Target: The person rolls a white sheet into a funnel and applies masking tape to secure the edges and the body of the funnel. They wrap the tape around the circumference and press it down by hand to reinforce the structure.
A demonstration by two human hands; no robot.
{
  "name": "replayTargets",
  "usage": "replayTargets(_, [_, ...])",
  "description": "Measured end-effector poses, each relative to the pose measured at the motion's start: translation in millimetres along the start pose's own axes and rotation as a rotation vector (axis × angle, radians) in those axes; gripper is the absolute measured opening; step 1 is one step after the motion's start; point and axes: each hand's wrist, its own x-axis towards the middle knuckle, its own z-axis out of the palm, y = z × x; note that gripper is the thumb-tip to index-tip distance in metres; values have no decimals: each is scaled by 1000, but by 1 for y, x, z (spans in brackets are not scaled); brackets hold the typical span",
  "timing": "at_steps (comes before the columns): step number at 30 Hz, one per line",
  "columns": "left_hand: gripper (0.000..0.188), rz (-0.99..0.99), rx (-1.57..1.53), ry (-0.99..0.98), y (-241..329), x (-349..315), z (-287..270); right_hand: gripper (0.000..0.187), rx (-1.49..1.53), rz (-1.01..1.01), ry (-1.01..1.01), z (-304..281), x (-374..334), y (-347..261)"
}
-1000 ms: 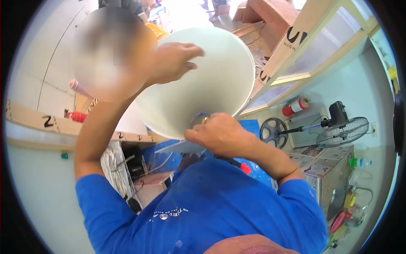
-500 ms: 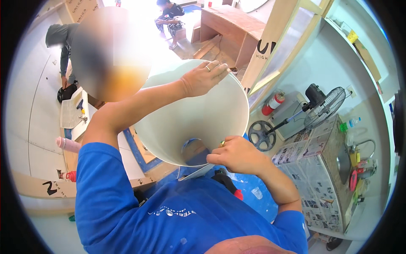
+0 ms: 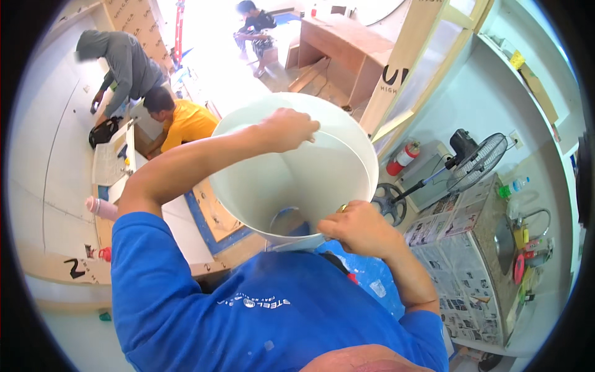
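Note:
A large white sheet (image 3: 291, 180), rolled into a wide upright tube, stands against my front with its opening facing up. Reaching over that opening, my left hand (image 3: 290, 130) has its fingers curled onto an edge of the roll's inner layer. At the near right rim my right hand (image 3: 362, 229) is closed, thumb and fingers pinching the sheet's edge. A ring shows on one of its fingers. Toward the far side the roll's layers separate into an inner and an outer curve. Part of the tube's outside is hidden behind its rim.
A person in a yellow shirt (image 3: 189, 124) and one in a grey hood (image 3: 127, 65) work at the left. Another person (image 3: 254, 34) sits far back near a wooden desk (image 3: 347, 46). Right stand a fan (image 3: 477, 161), a fire extinguisher (image 3: 404, 158) and a paper-covered counter (image 3: 455, 273).
My left hand has gone from lying flat with fingers extended at the far rim to curling on the inner edge. The tube shifted slightly right, and its layers now show a gap.

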Motion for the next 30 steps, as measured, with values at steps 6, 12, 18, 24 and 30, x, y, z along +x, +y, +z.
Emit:
replayTargets(6, [35, -233, -42, 131, 10, -66, -6, 26, -50, -108, -41, -3, -1, 6])
replayTargets(12, [28, -347, -19, 211, 17, -31, 2, 23, -26, -143, 1, 3, 9, 11])
replayTargets(18, [26, -465, -108, -86, 40, -50, -41, 22, -109, -184, 330, 25, 10, 10])
replayTargets(24, [26, -444, -64, 41, 28, -34, -12, 35, -135, -32, 660, 63, -5, 42])
replayTargets(30, [29, -412, 3, 60, 12, -22, 12, 31, -17, -89, 647, 65, -27, 56])
